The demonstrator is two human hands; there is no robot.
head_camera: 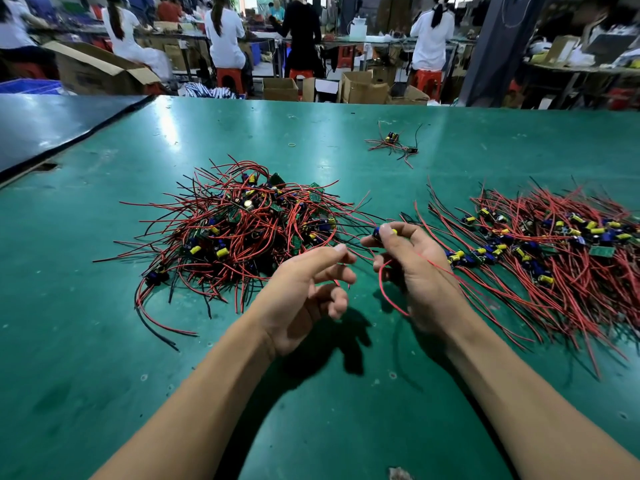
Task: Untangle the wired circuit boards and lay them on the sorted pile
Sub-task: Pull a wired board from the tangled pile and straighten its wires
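Note:
A tangled heap of small circuit boards with red and black wires lies left of centre on the green table. To the right, the sorted pile lies in rows with wires fanned out. My right hand pinches one wired circuit board between thumb and fingers above the table, between the two piles; its red wire loops down beside my palm. My left hand hovers just left of it, palm turned up, fingers loosely curled, a red wire end near its fingertips.
Two loose wired boards lie farther back on the table. A yellow rubber band sits near them. A dark mat covers the far left corner. Seated workers, red stools and cardboard boxes fill the background.

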